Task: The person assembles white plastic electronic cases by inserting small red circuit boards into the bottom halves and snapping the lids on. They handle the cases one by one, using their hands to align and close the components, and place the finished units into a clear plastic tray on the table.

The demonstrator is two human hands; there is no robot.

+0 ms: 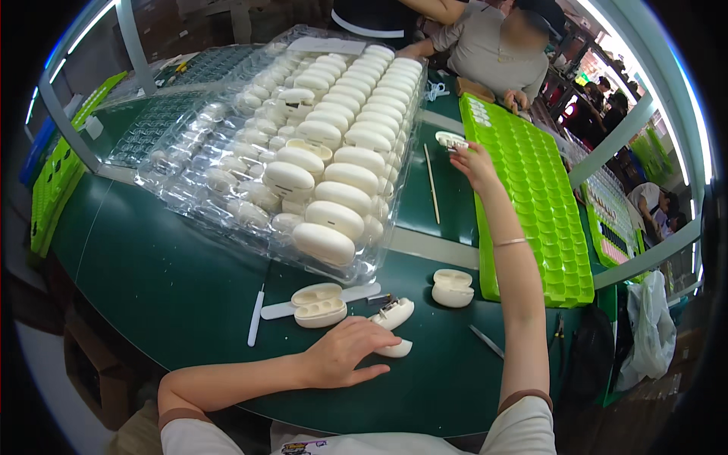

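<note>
My left hand (345, 355) lies low over the table, fingers stretched across a cream-white earbud-case shell (396, 349), thumb apart. Against that shell sits another case part (392, 312) with dark inner pieces showing. Far to the right, my right hand (475, 165) reaches out with its fingertips closed on a small white case part (452, 140) beside the green tray; the exact grip is partly hidden. An opened cream case (319, 305) with round hollows rests left of my left hand. A second open case (453, 288) stands to its right.
Clear plastic trays (371, 262) stacked with cream cases (324, 243) fill the middle. A bright green pocketed tray (523, 205) stands right. A thin stick (431, 182), white-handled tool (255, 318), tweezers (486, 341) and pliers (558, 334) lie about. A person (493, 49) sits opposite.
</note>
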